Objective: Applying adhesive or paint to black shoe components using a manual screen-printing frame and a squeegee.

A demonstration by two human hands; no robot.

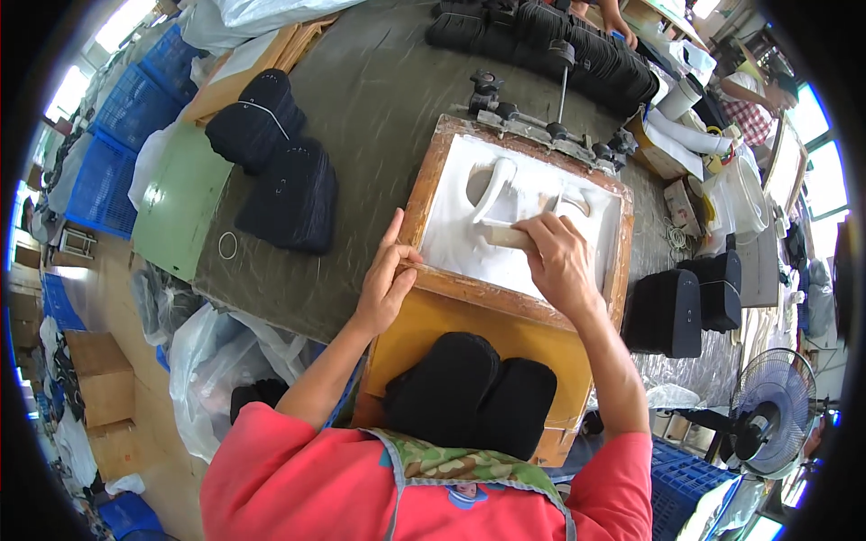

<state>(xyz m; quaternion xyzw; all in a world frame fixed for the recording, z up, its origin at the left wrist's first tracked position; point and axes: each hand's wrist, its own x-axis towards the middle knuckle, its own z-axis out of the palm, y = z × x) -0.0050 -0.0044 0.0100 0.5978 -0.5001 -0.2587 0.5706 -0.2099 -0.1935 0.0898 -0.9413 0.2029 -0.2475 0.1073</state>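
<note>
A wooden-framed printing screen [433, 189] coated in white paste lies in front of me on the dark table. My left hand [386, 279] grips the frame's near left edge. My right hand [557, 261] is closed on the wooden handle of a squeegee [505, 236] resting in the white paste near the middle of the screen. Below the frame sits an orange board [424, 325] with two black fabric pieces [469, 392] on it, close to my chest.
Stacks of black fabric pieces lie at the left [271, 162], at the far top [550, 41] and at the right [686, 307]. A metal hinge clamp [541, 126] holds the frame's far edge. Blue crates [117, 144], plastic bags [216, 361], a fan [767, 415] and another person [758, 90] surround the table.
</note>
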